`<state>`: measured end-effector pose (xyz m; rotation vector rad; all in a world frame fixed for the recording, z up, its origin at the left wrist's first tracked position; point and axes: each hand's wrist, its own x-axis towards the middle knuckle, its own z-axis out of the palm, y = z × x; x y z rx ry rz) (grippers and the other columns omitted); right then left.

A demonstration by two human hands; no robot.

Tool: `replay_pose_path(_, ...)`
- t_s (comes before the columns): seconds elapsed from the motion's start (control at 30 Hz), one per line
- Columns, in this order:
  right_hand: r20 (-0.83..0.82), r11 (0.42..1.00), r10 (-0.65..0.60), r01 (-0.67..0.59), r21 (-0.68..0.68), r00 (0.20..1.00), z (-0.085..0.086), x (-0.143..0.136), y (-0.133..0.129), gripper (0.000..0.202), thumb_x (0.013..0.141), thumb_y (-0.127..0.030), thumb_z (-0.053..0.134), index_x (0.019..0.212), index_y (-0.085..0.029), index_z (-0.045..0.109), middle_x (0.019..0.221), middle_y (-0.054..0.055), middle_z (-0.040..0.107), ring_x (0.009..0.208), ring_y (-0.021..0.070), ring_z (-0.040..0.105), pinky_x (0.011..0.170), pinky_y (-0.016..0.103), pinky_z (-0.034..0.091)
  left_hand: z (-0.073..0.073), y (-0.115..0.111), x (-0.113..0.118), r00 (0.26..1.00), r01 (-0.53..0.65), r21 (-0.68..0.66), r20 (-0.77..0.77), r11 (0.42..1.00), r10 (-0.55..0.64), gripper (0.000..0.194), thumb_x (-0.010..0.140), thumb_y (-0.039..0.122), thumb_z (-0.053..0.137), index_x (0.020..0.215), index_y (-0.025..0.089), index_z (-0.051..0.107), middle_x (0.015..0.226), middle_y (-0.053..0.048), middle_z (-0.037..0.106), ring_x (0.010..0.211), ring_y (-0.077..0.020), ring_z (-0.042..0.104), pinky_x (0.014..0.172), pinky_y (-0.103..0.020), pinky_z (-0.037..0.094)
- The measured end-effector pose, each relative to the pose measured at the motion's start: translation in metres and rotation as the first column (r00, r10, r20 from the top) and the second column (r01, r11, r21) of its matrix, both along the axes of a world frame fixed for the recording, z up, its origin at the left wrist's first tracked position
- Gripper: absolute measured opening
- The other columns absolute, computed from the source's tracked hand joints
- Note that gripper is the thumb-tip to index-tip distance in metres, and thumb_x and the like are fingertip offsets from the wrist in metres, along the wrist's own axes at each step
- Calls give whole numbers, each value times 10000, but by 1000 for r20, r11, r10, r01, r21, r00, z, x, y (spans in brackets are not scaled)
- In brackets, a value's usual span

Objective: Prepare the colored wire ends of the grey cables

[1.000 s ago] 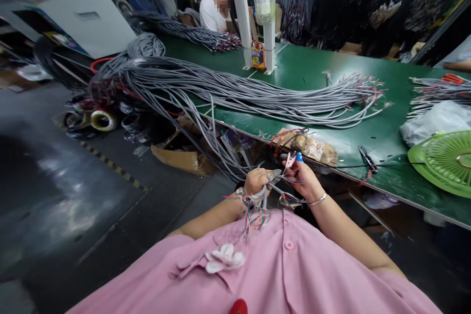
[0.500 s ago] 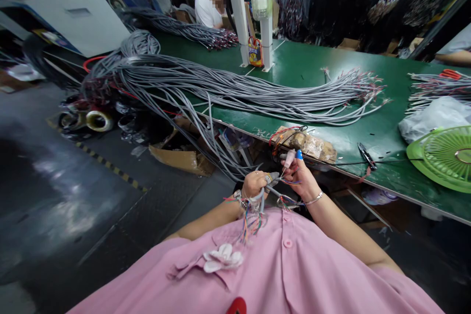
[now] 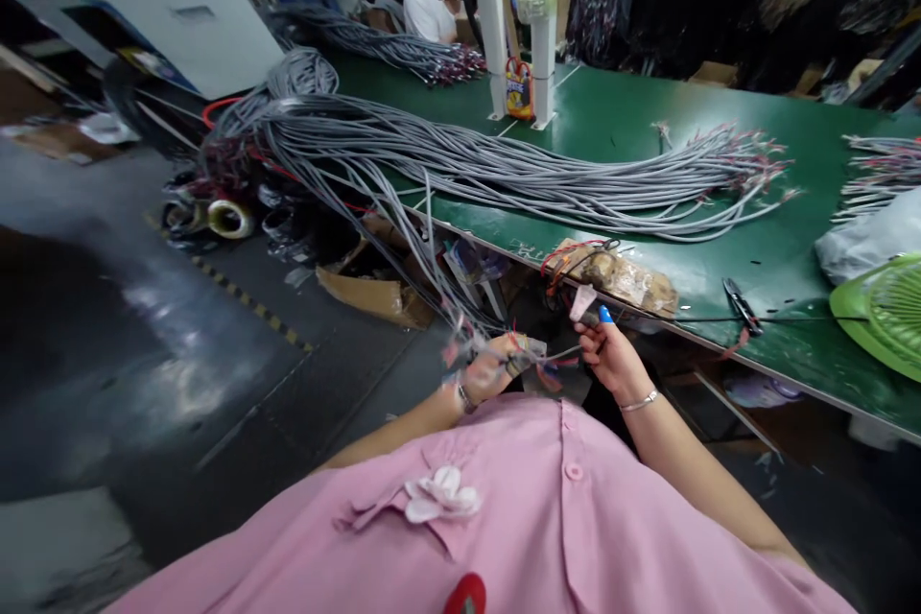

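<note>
My left hand [image 3: 491, 369] is closed round grey cables with loose coloured wires [image 3: 557, 370], just off the table's front edge; motion blurs the cable ends beside it. My right hand [image 3: 602, 345], with blue on one fingertip, is closed at the end of a thin grey strand that runs across from the left hand. A pinkish-white piece [image 3: 582, 303] shows at its fingertips, and I cannot make out exactly what it is. Close above lies a tape-wrapped block [image 3: 619, 276] with red and black wires at the table edge.
A long bundle of grey cables [image 3: 504, 163] lies across the green table [image 3: 611, 110] and hangs over its front edge. Black nippers [image 3: 742, 307] and a green fan [image 3: 882, 312] are on the right. A person in white [image 3: 428, 5] sits behind the table.
The view has shifted, so the table scene sits further right. My hands are wider apart, with the thin strand stretched between them. The cable ends at my left hand have swung up from my shirt.
</note>
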<state>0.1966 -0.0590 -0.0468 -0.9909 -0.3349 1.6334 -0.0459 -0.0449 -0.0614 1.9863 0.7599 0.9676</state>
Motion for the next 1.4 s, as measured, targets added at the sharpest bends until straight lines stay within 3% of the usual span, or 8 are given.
replay_pose_path(0.07, 120, 1000, -13, 11, 21, 993, -2, 3, -6, 405, 705, -547, 786, 796, -176, 654, 783, 41, 663, 468, 54, 361, 340, 168, 155, 4, 2, 3, 993, 11, -285, 116, 958, 23, 459, 946, 516, 500, 1035, 121, 718, 992, -147, 752, 954, -241, 715, 875, -390, 567)
replay_pose_path(0.17, 373, 994, 62, -92, 62, 926, -2, 3, -18, 371, 757, -536, 746, 783, -171, 681, 672, 19, 618, 439, 58, 300, 352, 196, 147, 6, 4, 4, 946, 87, -643, 293, 761, 140, 514, 876, 574, 590, 1007, 90, 702, 908, -147, 757, 793, -219, 736, 747, -345, 588)
replay_pose_path(0.37, 705, 843, 257, -510, 172, 661, 21, -17, -38, 265, 806, -430, 737, 726, -182, 691, 668, 18, 623, 590, 131, 487, 542, 251, 402, 13, -5, 2, 930, 193, -812, 331, 550, 162, 558, 781, 601, 692, 950, 69, 697, 762, -125, 740, 563, -151, 694, 436, -177, 445)
replay_pose_path(0.57, 680, 837, 170, -469, 282, 713, 47, -50, -28, 220, 781, -385, 763, 919, -226, 698, 760, 28, 648, 697, 183, 559, 611, 284, 458, 25, -21, 3, 963, 150, -811, 250, 565, 103, 523, 746, 614, 718, 796, 97, 659, 698, -88, 725, 547, -144, 682, 414, -167, 421)
replay_pose_path(0.9, 606, 880, 64, -332, 341, 793, 53, -67, -16, 231, 794, -413, 738, 715, -202, 690, 680, 21, 602, 666, 163, 507, 584, 273, 420, 21, -26, -7, 944, 242, -774, 327, 585, 43, 495, 749, 577, 741, 836, 98, 655, 691, -70, 705, 543, -124, 651, 512, -202, 486)
replay_pose_path(1.03, 446, 923, 148, -285, 258, 883, 49, -60, -19, 245, 730, -410, 797, 780, -183, 720, 587, -14, 533, 516, 95, 372, 458, 231, 287, 19, -21, -11, 858, 299, -700, 495, 648, 138, 493, 756, 568, 737, 941, 117, 659, 558, 7, 611, 438, -82, 529, 448, -186, 421)
replay_pose_path(1.17, 163, 891, 370, -399, 214, 914, 42, -58, -22, 295, 677, -405, 841, 744, -168, 677, 587, -32, 498, 453, 40, 227, 410, 203, 163, 15, -15, -12, 837, 407, -680, 546, 609, 50, 394, 752, 495, 765, 851, 125, 676, 419, 74, 428, 343, -51, 381, 376, -170, 313)
replay_pose_path(1.4, -80, 823, 556, -535, 189, 827, 37, -52, -19, 317, 691, -376, 822, 692, -180, 572, 499, -77, 403, 409, 40, 223, 393, 187, 178, 28, 1, -13, 923, 377, -735, 350, 564, -161, 472, 694, 547, 787, 799, 94, 704, 608, -54, 654, 461, -103, 550, 435, -206, 416)
